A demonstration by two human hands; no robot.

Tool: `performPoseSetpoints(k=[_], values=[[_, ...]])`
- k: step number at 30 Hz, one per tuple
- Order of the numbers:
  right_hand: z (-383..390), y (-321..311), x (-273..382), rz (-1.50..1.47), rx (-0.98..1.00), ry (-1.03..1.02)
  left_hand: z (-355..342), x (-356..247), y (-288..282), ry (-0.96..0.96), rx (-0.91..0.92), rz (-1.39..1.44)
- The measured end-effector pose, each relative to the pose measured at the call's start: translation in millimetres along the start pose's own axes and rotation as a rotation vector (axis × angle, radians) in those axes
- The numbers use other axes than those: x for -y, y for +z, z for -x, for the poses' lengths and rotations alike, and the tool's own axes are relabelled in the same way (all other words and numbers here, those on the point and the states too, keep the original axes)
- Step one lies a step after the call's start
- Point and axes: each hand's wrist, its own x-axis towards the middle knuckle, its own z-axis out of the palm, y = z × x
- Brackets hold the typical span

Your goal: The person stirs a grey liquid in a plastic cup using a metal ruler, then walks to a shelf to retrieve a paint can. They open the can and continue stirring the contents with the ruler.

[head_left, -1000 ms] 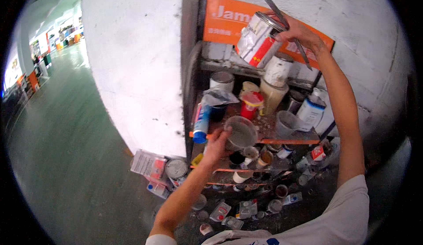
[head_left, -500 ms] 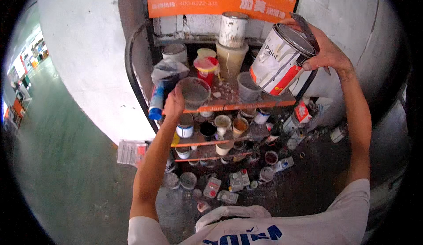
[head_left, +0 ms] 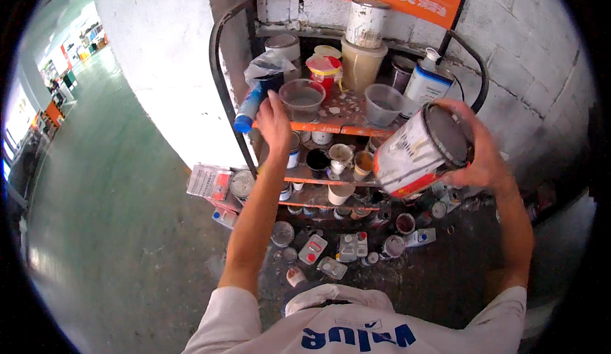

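My right hand (head_left: 480, 147) grips a large paint can (head_left: 410, 152) around its lid end. The can is white with red near its base, streaked with dark drips, and tilted in front of the shelf's right side. My left hand (head_left: 275, 123) is at the top shelf's front edge, fingers stretched out along the left side of a clear plastic tub (head_left: 301, 107). Whether they touch the tub I cannot tell. Just left of those fingers lies a blue-capped bottle (head_left: 248, 109), beside a dark container covered with a crumpled plastic bag (head_left: 267, 66).
On the top shelf (head_left: 344, 113) stand a red pot (head_left: 325, 81), a beige bucket (head_left: 361, 67) with a drip-stained can (head_left: 368, 23) on it, another clear tub (head_left: 384, 106) and a white-topped container (head_left: 428, 81). Lower shelves hold paint cups. Jugs (head_left: 313, 249) and cans crowd the floor.
The paint can has come down and nearer to me in my right hand, uncovering the white-topped container. My left hand sits slightly lower against the tub. The view has shifted.
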Motion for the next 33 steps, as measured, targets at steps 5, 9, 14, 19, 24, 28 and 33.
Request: performPoseSetpoints(k=[5, 9, 14, 19, 24, 28, 33], values=[[30, 35, -6, -0.065, 0.072, 0.043, 202, -27, -26, -0.306, 0.437, 0.729], [53, 62, -8, 0.076, 0.158, 0.086, 276, -75, -27, -1.201, 0.726, 1.358], [72, 69, 6, 0.292, 0.271, 0.077, 307, -63, -32, -1.218, 0.524, 1.227], [84, 75, 4, 0.211, 0.285, 0.209, 324, -56, -33, -1.177, 0.445, 1.137], [100, 77, 5, 0.305, 0.253, 0.147, 332, -52, -32, -1.075, 0.475, 1.086], [112, 75, -2, 0.296, 0.242, 0.115, 341, -46, -24, -1.107, 0.541, 1.165], [129, 74, -5, 0.134, 0.013, 0.061, 334, -41, -21, -1.235, 0.453, 1.229]])
